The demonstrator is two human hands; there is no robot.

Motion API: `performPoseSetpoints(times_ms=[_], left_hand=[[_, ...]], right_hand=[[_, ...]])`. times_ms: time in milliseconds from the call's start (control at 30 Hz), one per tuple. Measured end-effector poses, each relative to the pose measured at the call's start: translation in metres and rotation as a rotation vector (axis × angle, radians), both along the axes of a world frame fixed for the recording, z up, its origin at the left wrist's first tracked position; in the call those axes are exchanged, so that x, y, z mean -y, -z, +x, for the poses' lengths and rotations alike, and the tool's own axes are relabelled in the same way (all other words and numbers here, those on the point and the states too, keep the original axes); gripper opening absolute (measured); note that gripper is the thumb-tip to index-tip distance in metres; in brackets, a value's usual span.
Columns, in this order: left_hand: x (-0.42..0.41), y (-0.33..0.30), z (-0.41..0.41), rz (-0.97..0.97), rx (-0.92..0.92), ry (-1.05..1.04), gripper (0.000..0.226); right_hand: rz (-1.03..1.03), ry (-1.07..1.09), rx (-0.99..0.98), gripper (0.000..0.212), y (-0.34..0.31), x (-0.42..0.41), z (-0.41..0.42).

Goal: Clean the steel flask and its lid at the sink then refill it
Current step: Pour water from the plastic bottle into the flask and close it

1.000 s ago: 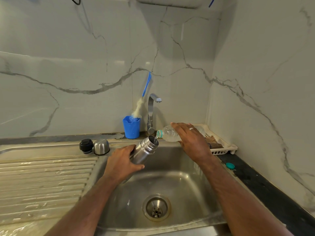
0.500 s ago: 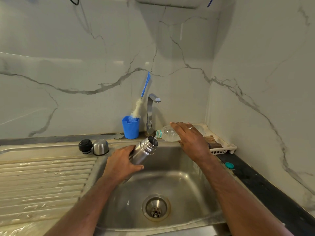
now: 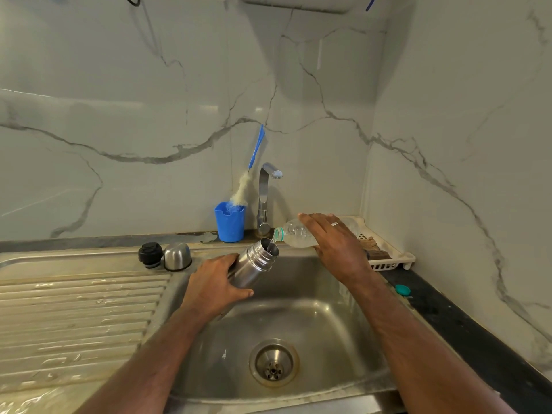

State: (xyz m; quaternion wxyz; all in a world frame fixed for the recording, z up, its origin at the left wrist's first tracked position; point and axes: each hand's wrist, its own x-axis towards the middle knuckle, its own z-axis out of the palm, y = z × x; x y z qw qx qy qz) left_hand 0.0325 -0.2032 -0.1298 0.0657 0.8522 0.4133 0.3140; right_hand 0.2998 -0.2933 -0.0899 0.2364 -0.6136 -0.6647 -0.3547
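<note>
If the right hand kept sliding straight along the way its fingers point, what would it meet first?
The right hand points left and slightly away along the plastic bottle. Past the bottle's neck, the tap base looks first in line, though depth is unclear.
</note>
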Motion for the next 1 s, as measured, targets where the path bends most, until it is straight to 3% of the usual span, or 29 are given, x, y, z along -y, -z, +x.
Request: performPoseSetpoints(times_ms=[1000], left_hand=[[-0.0016, 0.0014, 0.0, -0.01, 0.002, 0.016, 0.073]], right_hand=[[-0.024, 0.015, 0.004, 0.092, 0.0003, -0.0029, 0.0049]])
